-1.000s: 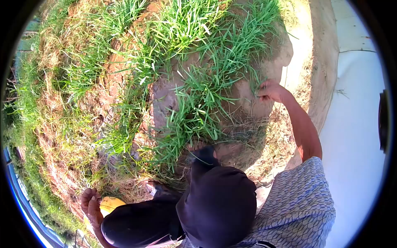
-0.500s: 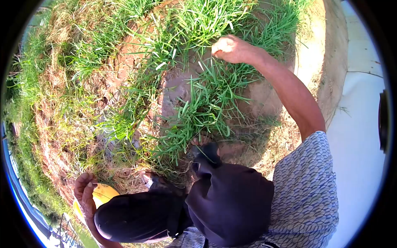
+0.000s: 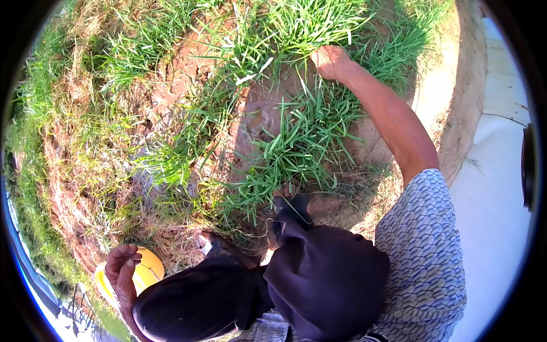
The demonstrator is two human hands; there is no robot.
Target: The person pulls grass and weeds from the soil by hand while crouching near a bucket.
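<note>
At the top, my right hand (image 3: 330,61) reaches into the near edge of a green grass clump (image 3: 310,28). Its fingers are closed at the base of the blades, and the fingertips are partly hidden. Below it grows another leafy grass clump (image 3: 302,142), close to my feet. On the lower left, my left hand (image 3: 122,269) is raised beside my knee with loosely curled fingers, a gap between them and the thumb, and nothing visible inside. Just behind that hand is a yellow bucket (image 3: 149,269), partly covered by it.
Wet mud (image 3: 259,117) lies between the grass rows. Dry straw and thinner grass (image 3: 80,188) cover the left side. A sandy bank (image 3: 441,85) and a pale sheet-like surface (image 3: 496,199) run along the right. My bare foot (image 3: 288,188) touches the near clump.
My right hand has moved from above the muddy gap to the base of the upper grass clump. My left fingers have loosened a little. The view has shifted slightly.
</note>
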